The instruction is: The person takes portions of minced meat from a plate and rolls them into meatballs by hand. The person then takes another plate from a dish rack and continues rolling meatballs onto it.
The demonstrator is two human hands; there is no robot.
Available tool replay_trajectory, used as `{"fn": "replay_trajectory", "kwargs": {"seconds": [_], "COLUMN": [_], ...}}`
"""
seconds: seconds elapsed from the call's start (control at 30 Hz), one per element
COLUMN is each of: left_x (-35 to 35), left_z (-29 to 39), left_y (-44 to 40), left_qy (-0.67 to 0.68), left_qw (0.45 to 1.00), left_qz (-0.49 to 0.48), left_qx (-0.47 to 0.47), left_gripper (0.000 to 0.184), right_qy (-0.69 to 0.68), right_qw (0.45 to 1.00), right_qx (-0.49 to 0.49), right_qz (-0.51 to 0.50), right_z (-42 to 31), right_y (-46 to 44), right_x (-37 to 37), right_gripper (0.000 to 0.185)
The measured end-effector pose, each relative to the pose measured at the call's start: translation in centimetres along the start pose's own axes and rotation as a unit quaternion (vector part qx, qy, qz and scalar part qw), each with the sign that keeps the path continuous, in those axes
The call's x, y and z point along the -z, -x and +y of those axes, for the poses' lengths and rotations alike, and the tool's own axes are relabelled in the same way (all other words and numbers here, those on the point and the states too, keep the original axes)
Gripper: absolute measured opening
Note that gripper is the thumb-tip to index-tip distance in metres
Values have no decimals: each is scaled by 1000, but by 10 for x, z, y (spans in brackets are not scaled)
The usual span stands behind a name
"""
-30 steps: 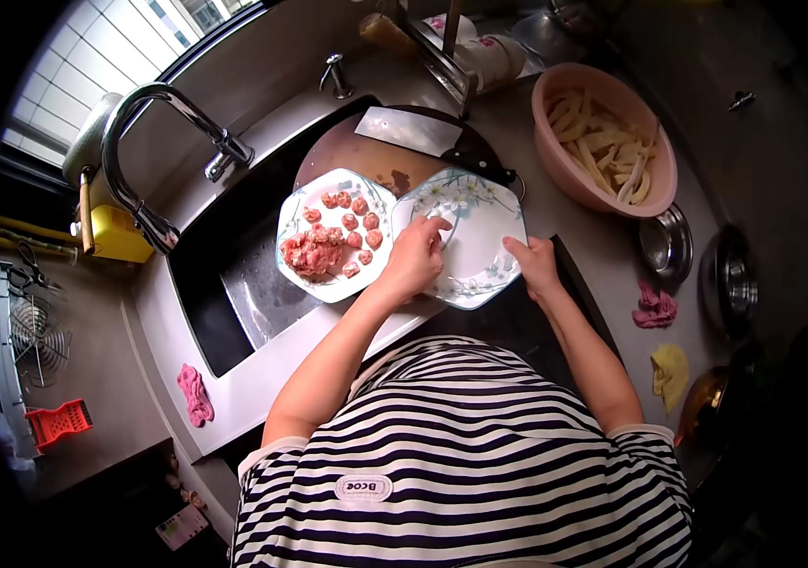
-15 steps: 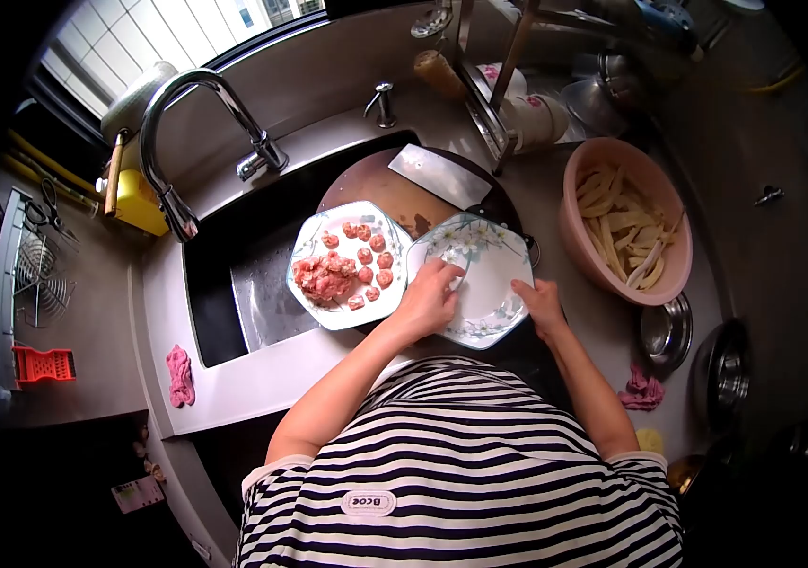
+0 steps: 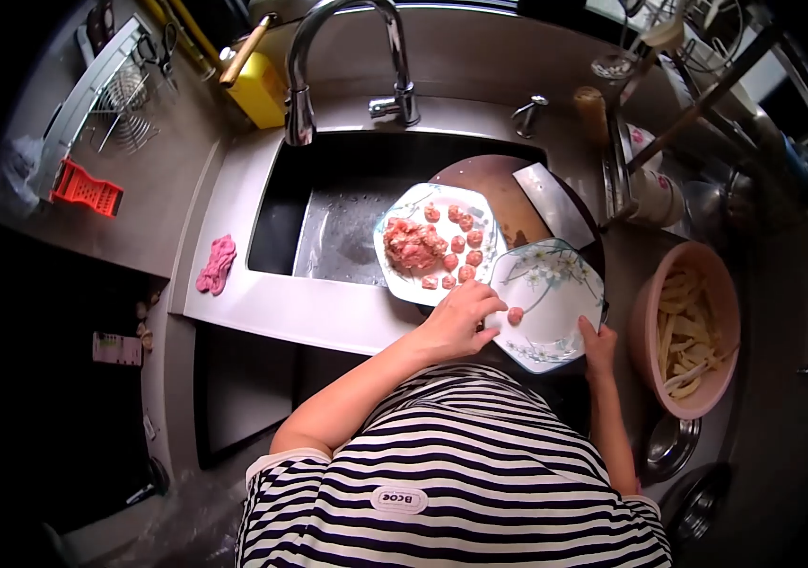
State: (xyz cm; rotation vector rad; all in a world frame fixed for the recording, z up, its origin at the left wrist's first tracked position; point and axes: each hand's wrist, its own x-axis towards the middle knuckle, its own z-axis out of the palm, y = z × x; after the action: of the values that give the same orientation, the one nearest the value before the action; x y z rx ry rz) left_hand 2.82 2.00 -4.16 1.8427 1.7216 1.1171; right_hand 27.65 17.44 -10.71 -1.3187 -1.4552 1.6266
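Observation:
My left hand (image 3: pixel 465 320) hovers at the left rim of a white floral plate (image 3: pixel 557 308), thumb and fingers apart with nothing between them. Beside its fingertips, a single small meatball (image 3: pixel 516 315) lies on that plate. My right hand (image 3: pixel 598 346) holds the plate's right edge, thumb on top; its other fingers are mostly hidden. To the left, a second floral plate (image 3: pixel 393 276) carries a mound of pink minced meat (image 3: pixel 413 244) and several small meatballs (image 3: pixel 458 243). The two plates meet or slightly overlap at their edges.
A round cutting board (image 3: pixel 489 180) with a cleaver (image 3: pixel 553 204) on it spans part of the dark sink (image 3: pixel 328 166), under the faucet (image 3: pixel 300 118). A pink basin (image 3: pixel 641 331) of pale strips stands right. A pink cloth (image 3: pixel 217 265) and red grater (image 3: pixel 88 188) are left.
The camera view has swung left, so the scene sits farther right. A meatball now shows on the right plate, and my left hand's fingers have spread and drawn back toward its left rim.

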Motion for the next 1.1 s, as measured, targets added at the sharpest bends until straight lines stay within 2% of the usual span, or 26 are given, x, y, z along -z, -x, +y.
{"fn": "replay_trajectory", "kwargs": {"seconds": [0.23,0.33,0.43,0.57,0.67,0.7,0.8,0.83,0.97,1.1], "left_x": [-9,-16,-20,-19,-21,-21,-21,-21,-21,-20], "left_z": [5,5,3,6,5,5,3,3,2,-1], "left_y": [11,10,9,8,7,8,8,8,6,0], "left_qy": [-55,-95,-130,-139,-150,-149,-151,-151,-155,-187], "left_qw": [998,995,991,990,988,988,988,988,986,978], "left_qz": [19,28,28,29,30,27,22,23,27,37], "left_qx": [7,-6,-23,-27,-32,-30,-31,-34,-49,-78], "left_gripper": [35,29,24,21,21,22,22,22,22,22], "right_qy": [99,179,143,228,354,353,325,321,420,452], "right_qw": [991,979,986,962,920,917,905,914,893,881], "right_qx": [87,87,82,120,107,101,194,173,154,137], "right_qz": [-23,-33,19,87,131,155,194,178,47,24], "right_z": [-8,-12,-3,-18,-30,-32,-38,-43,-58,-72], "right_y": [-26,-34,-53,-67,-77,-77,-77,-77,-85,-104], "right_x": [5,11,17,15,16,15,12,11,18,15], "right_gripper": [19,30,43,54,56,46,32,32,48,38]}}
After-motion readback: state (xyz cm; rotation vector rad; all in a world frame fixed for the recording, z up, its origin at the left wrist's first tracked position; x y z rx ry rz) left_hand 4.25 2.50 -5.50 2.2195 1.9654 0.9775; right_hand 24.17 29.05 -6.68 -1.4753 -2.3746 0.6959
